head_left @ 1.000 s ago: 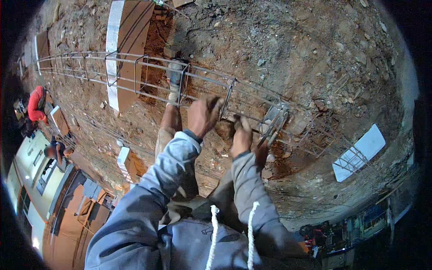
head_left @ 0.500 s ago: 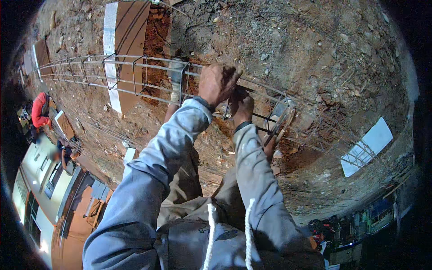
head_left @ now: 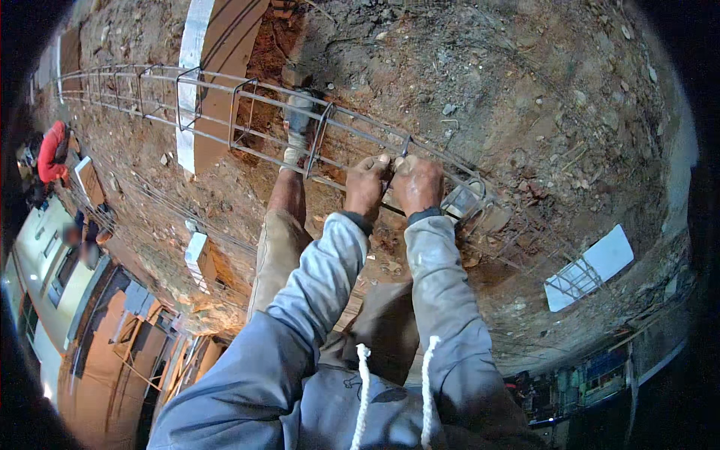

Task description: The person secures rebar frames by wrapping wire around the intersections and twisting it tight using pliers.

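A long steel rebar cage [head_left: 225, 124] with square stirrups spans the ground from upper left to lower right. My left hand [head_left: 366, 186] and my right hand [head_left: 416, 184] are side by side on it, right of center, at a stirrup, both with fingers curled closed round the steel. Whether they also hold a small wire or tool there is hidden by the fingers. My left boot [head_left: 300, 116] is under the cage to the left of my hands. Another booted foot [head_left: 463, 199] shows partly beneath the cage on the right.
A brown board with a white edge [head_left: 217, 67] lies under the cage, a white panel [head_left: 589, 266] at lower right. Co-workers are at left, one in red [head_left: 54, 150], others [head_left: 94, 240] below. More boards [head_left: 202, 259], loose bars, rubble and dirt surround me; buildings [head_left: 45, 262] show at the rim.
My left hand has dropped from its higher position half a second ago, and my right hand has shifted slightly right. They now sit level beside each other on the cage.
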`<state>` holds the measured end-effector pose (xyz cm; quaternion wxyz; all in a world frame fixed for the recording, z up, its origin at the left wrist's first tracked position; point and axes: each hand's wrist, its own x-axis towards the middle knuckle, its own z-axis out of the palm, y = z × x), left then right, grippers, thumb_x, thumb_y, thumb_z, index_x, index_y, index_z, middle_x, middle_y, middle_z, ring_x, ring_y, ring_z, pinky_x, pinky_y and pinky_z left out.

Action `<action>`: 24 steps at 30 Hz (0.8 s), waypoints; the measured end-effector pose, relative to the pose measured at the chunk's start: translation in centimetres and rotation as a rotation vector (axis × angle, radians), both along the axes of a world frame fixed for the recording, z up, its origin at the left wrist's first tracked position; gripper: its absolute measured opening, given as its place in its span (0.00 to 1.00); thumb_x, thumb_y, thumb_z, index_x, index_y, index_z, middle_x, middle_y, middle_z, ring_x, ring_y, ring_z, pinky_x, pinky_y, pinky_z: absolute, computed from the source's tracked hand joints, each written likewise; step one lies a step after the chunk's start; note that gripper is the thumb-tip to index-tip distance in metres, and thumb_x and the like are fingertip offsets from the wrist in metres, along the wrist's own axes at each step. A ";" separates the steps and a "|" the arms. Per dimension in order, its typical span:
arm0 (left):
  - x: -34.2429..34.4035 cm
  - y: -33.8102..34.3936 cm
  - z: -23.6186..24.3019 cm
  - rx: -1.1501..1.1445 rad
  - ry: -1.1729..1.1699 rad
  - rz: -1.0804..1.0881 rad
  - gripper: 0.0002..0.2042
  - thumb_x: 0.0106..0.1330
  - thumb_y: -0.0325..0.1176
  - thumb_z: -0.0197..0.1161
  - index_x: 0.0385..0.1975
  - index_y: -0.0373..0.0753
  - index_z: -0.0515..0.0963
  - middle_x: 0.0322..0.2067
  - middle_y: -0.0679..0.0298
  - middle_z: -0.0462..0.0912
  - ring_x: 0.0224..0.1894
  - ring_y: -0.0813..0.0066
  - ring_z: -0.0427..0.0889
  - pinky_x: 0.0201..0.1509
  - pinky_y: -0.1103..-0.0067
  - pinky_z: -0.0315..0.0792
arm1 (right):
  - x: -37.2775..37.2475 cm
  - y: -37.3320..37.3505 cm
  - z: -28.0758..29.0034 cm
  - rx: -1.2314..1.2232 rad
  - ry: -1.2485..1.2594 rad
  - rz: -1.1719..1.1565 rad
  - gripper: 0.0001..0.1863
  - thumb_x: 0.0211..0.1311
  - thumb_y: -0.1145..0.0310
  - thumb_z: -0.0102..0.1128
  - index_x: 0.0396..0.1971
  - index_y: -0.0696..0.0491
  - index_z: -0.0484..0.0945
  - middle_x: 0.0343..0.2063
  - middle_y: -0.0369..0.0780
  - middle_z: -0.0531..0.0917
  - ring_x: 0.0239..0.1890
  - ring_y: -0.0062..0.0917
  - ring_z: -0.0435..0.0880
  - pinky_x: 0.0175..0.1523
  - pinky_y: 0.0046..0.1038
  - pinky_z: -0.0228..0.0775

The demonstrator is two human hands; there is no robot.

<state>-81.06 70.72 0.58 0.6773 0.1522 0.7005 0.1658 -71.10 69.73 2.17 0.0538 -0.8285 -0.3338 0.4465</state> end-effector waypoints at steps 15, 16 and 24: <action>-1.1 0.1 -3.3 0.701 0.063 -0.749 0.05 0.53 0.26 0.54 0.25 0.32 0.74 0.22 0.60 0.74 0.27 0.75 0.73 0.31 0.78 0.66 | 1.9 1.1 -0.8 -0.097 0.082 0.065 0.15 0.52 0.61 0.52 0.21 0.59 0.79 0.25 0.54 0.79 0.31 0.49 0.79 0.37 0.44 0.70; -1.5 0.3 -2.9 0.678 -0.089 -0.608 0.05 0.54 0.26 0.54 0.25 0.31 0.74 0.23 0.61 0.73 0.30 0.76 0.73 0.33 0.78 0.66 | 2.1 1.5 -0.3 -0.080 0.140 0.057 0.19 0.53 0.58 0.53 0.21 0.60 0.79 0.25 0.54 0.79 0.31 0.50 0.79 0.38 0.44 0.70; -2.8 0.7 -6.1 0.492 -0.217 -0.754 0.05 0.55 0.28 0.56 0.24 0.32 0.74 0.24 0.64 0.77 0.28 0.75 0.74 0.33 0.77 0.65 | 3.4 3.5 -1.0 -0.328 0.145 0.063 0.32 0.59 0.46 0.42 0.22 0.65 0.77 0.19 0.54 0.78 0.25 0.44 0.79 0.35 0.38 0.69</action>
